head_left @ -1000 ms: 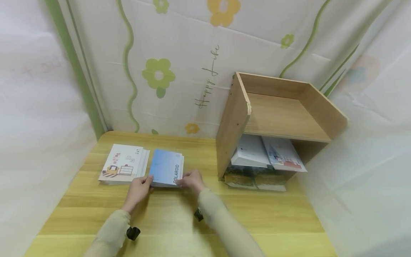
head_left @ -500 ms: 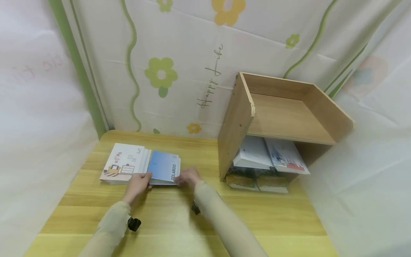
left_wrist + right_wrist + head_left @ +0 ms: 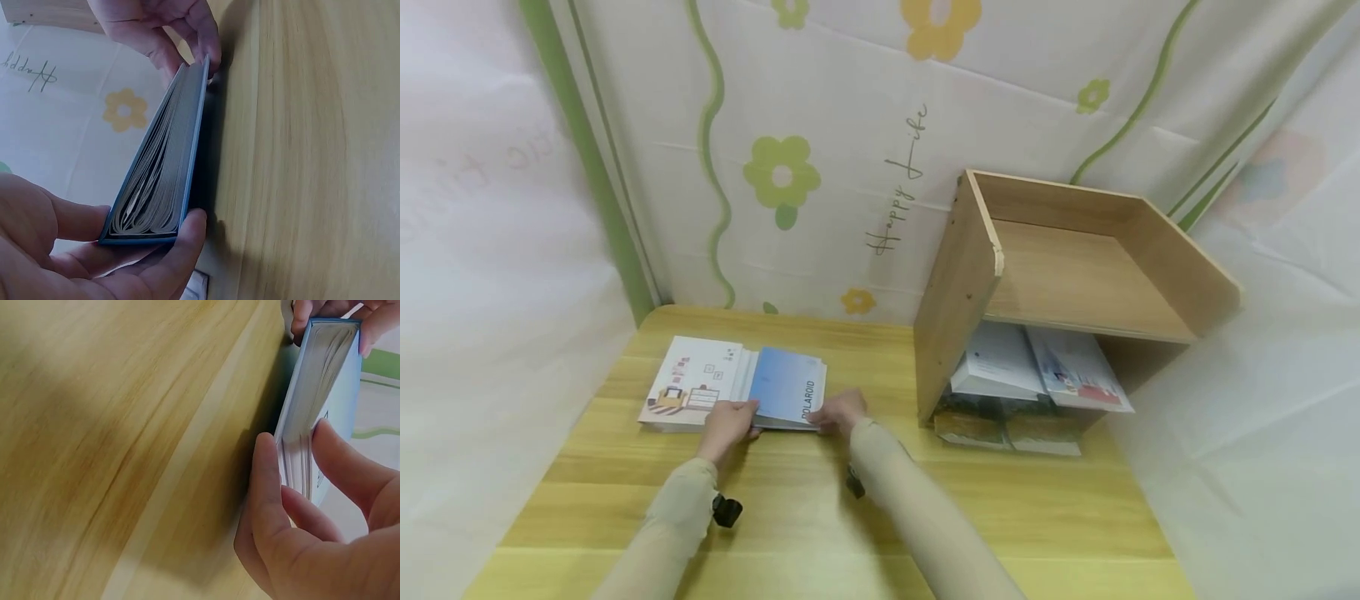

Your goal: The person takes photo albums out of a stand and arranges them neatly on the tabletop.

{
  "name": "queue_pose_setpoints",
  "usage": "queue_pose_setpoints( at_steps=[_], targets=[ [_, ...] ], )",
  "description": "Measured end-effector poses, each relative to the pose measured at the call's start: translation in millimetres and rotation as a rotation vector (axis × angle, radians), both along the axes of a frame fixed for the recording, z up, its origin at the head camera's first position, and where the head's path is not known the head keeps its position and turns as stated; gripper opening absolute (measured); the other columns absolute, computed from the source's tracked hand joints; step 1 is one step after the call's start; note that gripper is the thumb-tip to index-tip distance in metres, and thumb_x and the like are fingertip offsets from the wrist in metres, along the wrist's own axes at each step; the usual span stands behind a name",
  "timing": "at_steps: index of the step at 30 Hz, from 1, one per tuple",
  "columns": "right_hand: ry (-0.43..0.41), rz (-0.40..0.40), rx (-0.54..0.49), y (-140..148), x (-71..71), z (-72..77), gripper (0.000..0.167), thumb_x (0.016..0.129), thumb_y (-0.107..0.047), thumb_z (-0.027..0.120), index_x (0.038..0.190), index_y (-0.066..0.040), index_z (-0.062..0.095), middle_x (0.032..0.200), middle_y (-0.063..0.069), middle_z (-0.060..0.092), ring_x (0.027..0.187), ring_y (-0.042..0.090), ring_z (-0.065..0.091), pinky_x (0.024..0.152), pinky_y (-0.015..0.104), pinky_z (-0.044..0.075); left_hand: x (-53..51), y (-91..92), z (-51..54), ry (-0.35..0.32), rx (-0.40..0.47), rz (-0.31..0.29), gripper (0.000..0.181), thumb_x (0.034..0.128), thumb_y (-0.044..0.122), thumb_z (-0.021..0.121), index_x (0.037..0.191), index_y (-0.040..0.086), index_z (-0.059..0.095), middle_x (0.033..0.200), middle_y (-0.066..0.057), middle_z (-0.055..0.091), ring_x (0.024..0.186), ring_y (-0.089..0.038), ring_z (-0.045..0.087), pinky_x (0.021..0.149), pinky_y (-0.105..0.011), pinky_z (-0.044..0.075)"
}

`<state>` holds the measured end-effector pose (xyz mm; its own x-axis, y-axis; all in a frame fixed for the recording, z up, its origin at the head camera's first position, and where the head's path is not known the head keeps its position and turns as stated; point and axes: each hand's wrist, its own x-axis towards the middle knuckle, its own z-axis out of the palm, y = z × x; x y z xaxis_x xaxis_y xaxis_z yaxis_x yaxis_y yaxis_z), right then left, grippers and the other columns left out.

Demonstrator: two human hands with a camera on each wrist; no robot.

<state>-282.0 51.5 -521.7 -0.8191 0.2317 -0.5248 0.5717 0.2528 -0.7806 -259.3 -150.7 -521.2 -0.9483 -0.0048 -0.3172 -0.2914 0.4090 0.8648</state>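
In the head view a blue photo album (image 3: 786, 383) marked POLAROID lies near the table's middle, raised a little at its near edge. My left hand (image 3: 728, 427) grips its spine-side near corner, thumb on the cover and fingers underneath. The right hand (image 3: 841, 410) pinches the other near corner, thumb on top. In the left wrist view the album's page edges (image 3: 156, 169) fan slightly between the covers. To its left lies a white album (image 3: 696, 379) with a cartoon vehicle, other white albums or pages showing at its right side.
A wooden shelf unit (image 3: 958, 308) stands at the right. Its middle level holds a white book (image 3: 1000, 367) and a book with a red and blue picture (image 3: 1078, 371), jutting forward. Dark landscape-covered books (image 3: 1007, 429) lie beneath. A flowered curtain (image 3: 820, 233) hangs behind the table.
The blue album has slid left against the white albums, closing the gap between them. Both hands have kept hold of it; its cover and near edge shifted slightly. The head view has turned slightly.
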Motion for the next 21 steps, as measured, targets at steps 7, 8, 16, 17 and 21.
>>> queue_pose_setpoints(
  at_steps=[7,8,16,17,21],
  targets=[
    [0.019,-0.012,-0.011,5.4,-1.9,-0.2,0.033,0.059,0.006,0.089,0.082,0.006,0.065,0.066,0.013,0.067,0.065,0.028,0.07,0.069,0.035,0.059,-3.1,1.4,-0.8,0.099,-0.196,-0.003,0.046,0.1012,0.029,0.054,0.075,-0.004,0.072,0.065,-0.013,0.068,0.065,-0.027,0.063,0.072,-0.041,0.046],
    [0.021,-0.012,-0.003,5.5,-1.9,-1.1,0.034,0.058,0.005,0.089,0.082,0.005,0.065,0.065,0.013,0.067,0.065,0.028,0.07,0.069,0.034,0.059,-2.7,1.4,-1.1,0.113,-0.218,-0.005,0.047,0.1009,0.03,0.054,0.072,-0.003,0.072,0.063,-0.012,0.068,0.064,-0.025,0.062,0.066,-0.038,0.044],
    [0.077,-0.041,0.037,2.1,3.3,-5.1,0.038,0.056,0.005,0.09,0.085,0.007,0.065,0.064,0.011,0.065,0.066,0.028,0.069,0.073,0.035,0.057,-2.5,3.8,-4.7,0.201,-0.285,0.007,0.053,0.0978,0.027,0.059,0.049,0.008,0.052,0.043,0.001,0.043,0.052,-0.022,0.047,0.054,-0.033,0.037],
    [0.083,-0.039,0.044,0.8,4.3,-3.6,0.038,0.057,0.004,0.09,0.085,0.008,0.065,0.064,0.011,0.066,0.068,0.029,0.069,0.074,0.035,0.057,-2.6,4.3,-4.7,0.203,-0.285,0.005,0.053,0.0978,0.026,0.059,0.048,0.009,0.049,0.042,0.001,0.041,0.049,-0.021,0.044,0.052,-0.032,0.036],
    [0.097,-0.026,0.073,-3.1,6.5,0.5,0.033,0.059,0.002,0.089,0.082,0.006,0.066,0.064,0.012,0.066,0.07,0.03,0.068,0.073,0.035,0.057,-1.9,8.4,-1.6,0.19,-0.273,-0.009,0.049,0.098,0.018,0.054,0.052,0.009,0.042,0.045,0.001,0.036,0.044,-0.016,0.035,0.046,-0.029,0.033]
  ],
)
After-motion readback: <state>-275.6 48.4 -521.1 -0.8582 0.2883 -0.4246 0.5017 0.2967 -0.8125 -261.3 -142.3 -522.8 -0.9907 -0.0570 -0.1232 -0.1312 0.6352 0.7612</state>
